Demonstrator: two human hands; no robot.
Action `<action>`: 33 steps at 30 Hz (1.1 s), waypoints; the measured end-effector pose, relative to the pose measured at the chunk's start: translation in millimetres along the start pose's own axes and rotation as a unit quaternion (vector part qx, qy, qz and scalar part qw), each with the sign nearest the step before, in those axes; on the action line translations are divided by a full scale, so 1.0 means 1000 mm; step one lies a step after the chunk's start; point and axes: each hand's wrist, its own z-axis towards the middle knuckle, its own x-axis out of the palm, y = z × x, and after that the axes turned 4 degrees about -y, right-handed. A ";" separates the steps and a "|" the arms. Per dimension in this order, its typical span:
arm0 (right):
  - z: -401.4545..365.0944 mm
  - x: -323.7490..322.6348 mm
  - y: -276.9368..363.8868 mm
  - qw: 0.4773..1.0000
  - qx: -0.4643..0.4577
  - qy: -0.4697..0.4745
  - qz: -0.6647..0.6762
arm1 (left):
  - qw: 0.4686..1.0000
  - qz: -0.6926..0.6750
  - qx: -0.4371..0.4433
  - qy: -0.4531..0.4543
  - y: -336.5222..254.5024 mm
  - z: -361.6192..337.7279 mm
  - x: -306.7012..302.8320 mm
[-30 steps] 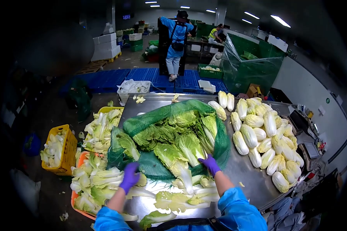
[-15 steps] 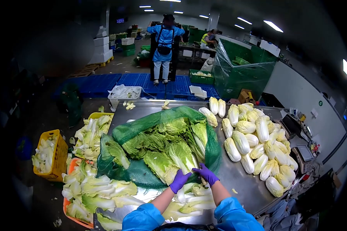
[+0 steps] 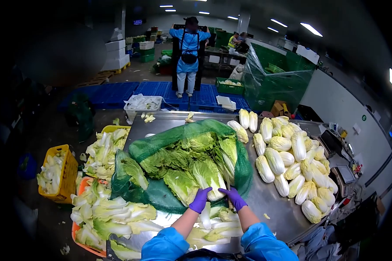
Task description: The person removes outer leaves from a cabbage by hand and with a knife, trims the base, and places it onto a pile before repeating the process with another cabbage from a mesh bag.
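A green-leaved napa cabbage (image 3: 207,176) lies at the front of an opened green mesh bag (image 3: 170,198), its white stem end toward me. My left hand (image 3: 200,200), in a purple glove, grips the left side of that stem end. From the right, my right hand (image 3: 234,199), gloved alike, closes on the same end; a thin strip beside its fingers is too small to make out. Another green cabbage (image 3: 178,185) rests just left of the held one, and more leafy heads (image 3: 200,142) fill the bag behind. Loose pale leaves (image 3: 213,230) lie below my hands.
Trimmed pale cabbages (image 3: 292,161) are piled on the right of the metal table (image 3: 265,209). At left stand an orange crate (image 3: 77,232) and a yellow crate (image 3: 69,178) with leaves. Beyond blue pallets (image 3: 161,90), a person in blue (image 3: 188,48) faces away.
My left hand has shifted slightly up and left along the cabbage's stem end, and more of its white base shows between my hands. The view has moved slightly.
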 end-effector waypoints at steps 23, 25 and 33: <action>-0.164 0.055 -0.057 0.980 0.008 0.106 0.169 | 0.976 0.159 0.117 -0.092 -0.075 -0.140 -0.061; -0.175 0.060 -0.065 0.983 -0.003 0.123 0.135 | 0.996 0.029 0.077 -0.037 -0.077 -0.144 -0.070; -0.191 0.057 -0.015 0.989 -0.109 0.096 0.007 | 0.985 -0.076 0.155 -0.015 -0.045 -0.183 -0.078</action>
